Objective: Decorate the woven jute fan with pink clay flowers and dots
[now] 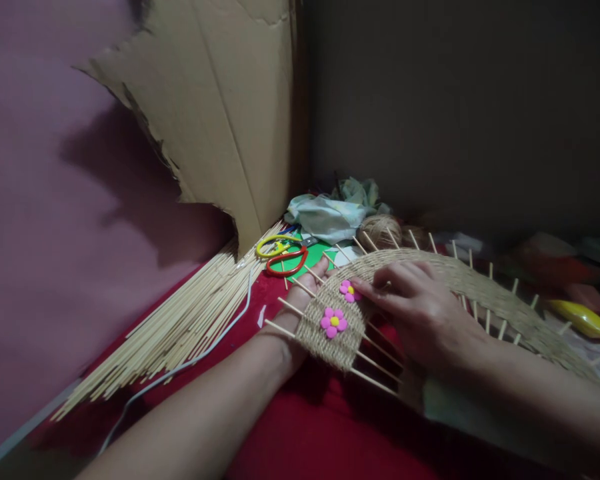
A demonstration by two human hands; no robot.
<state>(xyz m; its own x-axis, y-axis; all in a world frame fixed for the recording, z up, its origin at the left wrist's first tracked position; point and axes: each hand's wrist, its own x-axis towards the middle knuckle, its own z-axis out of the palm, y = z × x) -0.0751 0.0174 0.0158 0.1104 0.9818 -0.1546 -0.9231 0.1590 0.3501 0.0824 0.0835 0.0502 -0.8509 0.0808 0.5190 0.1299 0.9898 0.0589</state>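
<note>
A curved woven strip of tan twine (330, 350), with thin wooden sticks poking out along both edges, arches from the middle of the view to the right. My left hand (304, 297) supports its near end from beneath, mostly hidden by the weave. One pink flower with a yellow centre (334, 322) lies flat on the weave. Above it is a second pink flower (349, 291), where my right hand (420, 310) has its fingertips at the right edge. The other right fingers are curled. Whether they also pinch the strip is hidden.
Loose wooden sticks (190, 327) lie left beside a white cable (215, 343). Scissors with yellow and red handles (285, 257) rest on green sheet (320, 260). Behind are a twine ball (380, 231), crumpled pale cloth (327, 217) and torn cardboard (220, 100). A yellow object (583, 319) lies right on red cloth (290, 427).
</note>
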